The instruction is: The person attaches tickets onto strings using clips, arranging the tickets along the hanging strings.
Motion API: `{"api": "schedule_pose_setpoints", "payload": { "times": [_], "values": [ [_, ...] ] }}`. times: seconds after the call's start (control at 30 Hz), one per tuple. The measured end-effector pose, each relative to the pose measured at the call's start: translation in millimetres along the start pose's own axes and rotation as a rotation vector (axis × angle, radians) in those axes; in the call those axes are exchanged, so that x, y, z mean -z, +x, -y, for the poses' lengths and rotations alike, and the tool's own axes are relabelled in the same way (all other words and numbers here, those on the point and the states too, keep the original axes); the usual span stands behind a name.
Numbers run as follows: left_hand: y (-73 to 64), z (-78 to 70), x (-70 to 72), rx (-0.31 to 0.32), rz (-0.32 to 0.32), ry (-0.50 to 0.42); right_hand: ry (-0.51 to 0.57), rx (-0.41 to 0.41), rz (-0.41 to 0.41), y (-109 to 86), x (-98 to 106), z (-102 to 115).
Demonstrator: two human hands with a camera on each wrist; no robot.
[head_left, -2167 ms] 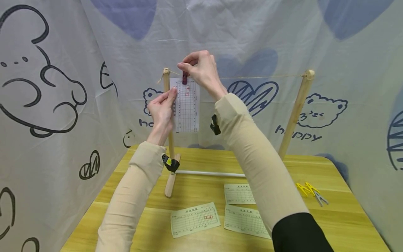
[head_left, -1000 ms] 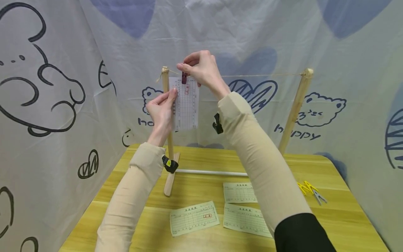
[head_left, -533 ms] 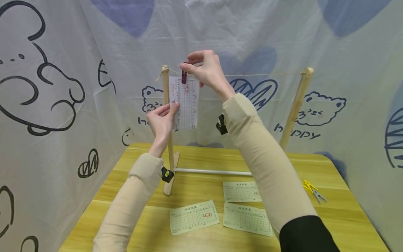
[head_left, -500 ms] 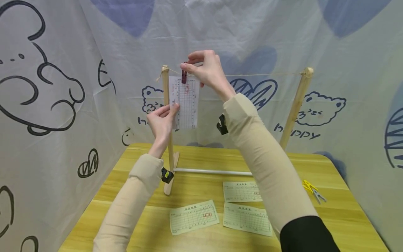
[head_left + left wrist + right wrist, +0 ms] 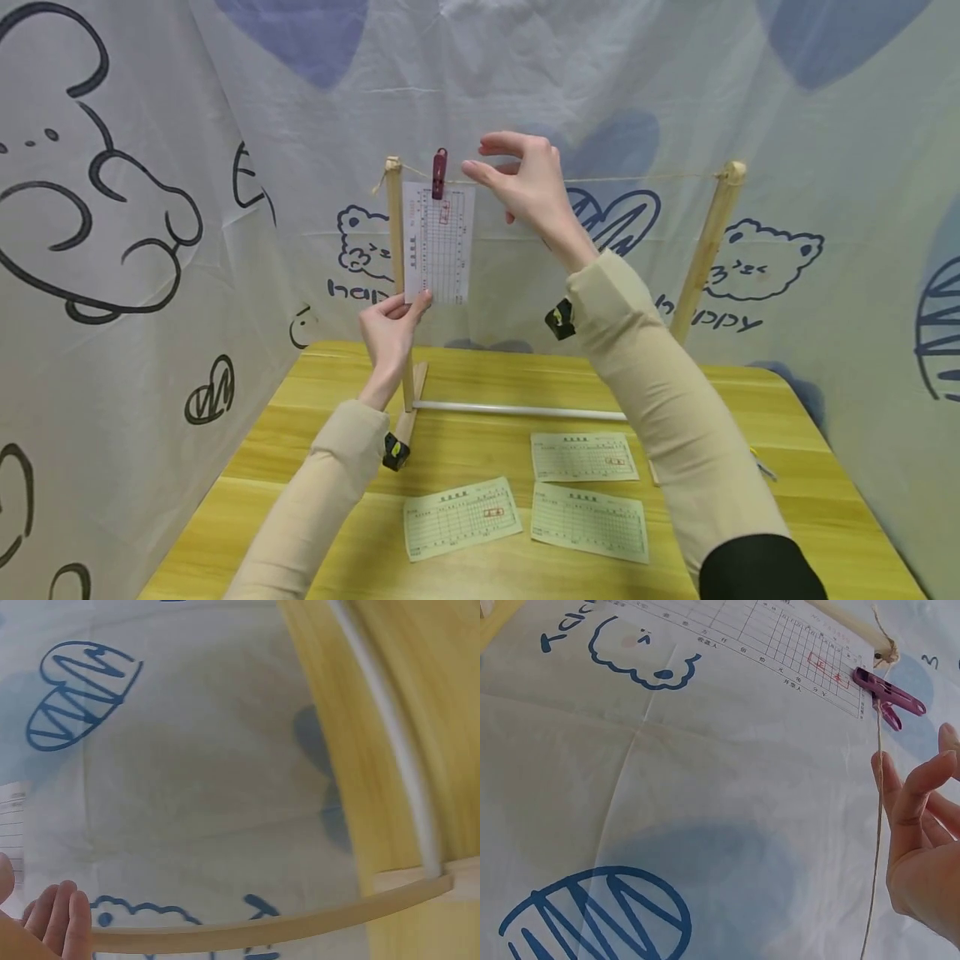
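A printed form slip (image 5: 444, 250) with a red stamp hangs upright from the string (image 5: 637, 177) near the rack's left post. A dark red clothespin (image 5: 439, 173) clips its top edge to the string; the right wrist view shows this clothespin (image 5: 891, 693) at the slip's end. My left hand (image 5: 388, 335) pinches the slip's lower left corner, thumb in front. In the left wrist view that hand (image 5: 52, 922) is partly cut off. Just right of the clothespin, my right hand (image 5: 528, 187) holds nothing, its thumb and fingers apart and loosely bent.
Three more form slips lie on the wooden table (image 5: 465, 450): one left slip (image 5: 462, 518), one upper right slip (image 5: 583, 457) and one lower right slip (image 5: 588, 522). A white bar (image 5: 517, 410) joins the rack's feet. My right sleeve mostly hides the other clothespins (image 5: 763, 464).
My right hand has let go of the clothespin and moved right. My left hand has slid down the slip's left edge to its bottom corner. The clothespin and slip stay on the string.
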State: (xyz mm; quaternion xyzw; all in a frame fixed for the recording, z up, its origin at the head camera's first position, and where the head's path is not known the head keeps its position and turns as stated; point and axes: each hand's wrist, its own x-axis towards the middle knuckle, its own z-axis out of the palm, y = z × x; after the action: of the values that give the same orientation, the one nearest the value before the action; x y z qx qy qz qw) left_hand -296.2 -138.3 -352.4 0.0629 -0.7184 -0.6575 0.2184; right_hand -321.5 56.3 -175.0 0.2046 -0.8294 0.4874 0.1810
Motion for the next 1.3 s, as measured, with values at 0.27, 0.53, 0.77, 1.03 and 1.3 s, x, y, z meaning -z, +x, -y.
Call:
{"api": "schedule_pose_setpoints", "payload": {
  "times": [0.27,0.53,0.77,1.03,1.3],
  "values": [
    [-6.4,21.1,2.4,0.054,0.011,-0.034,0.106,0.124,-0.108,-23.0,13,-16],
    [-21.2,34.0,6.1,0.059,0.031,-0.009,0.196,0.264,-0.177,-63.0,26,-37],
    [-38.4,45.6,5.2,0.070,0.051,0.013,0.264,0.244,-0.245,-101.7,36,-75],
    [-54.0,66.5,3.4,0.112,0.112,0.016,0.354,0.049,-0.260,-146.6,33,-129],
    [-70.8,94.1,-0.5,0.124,0.231,0.033,0.443,-0.197,-0.327,-195.1,18,-185]
  ]
}}
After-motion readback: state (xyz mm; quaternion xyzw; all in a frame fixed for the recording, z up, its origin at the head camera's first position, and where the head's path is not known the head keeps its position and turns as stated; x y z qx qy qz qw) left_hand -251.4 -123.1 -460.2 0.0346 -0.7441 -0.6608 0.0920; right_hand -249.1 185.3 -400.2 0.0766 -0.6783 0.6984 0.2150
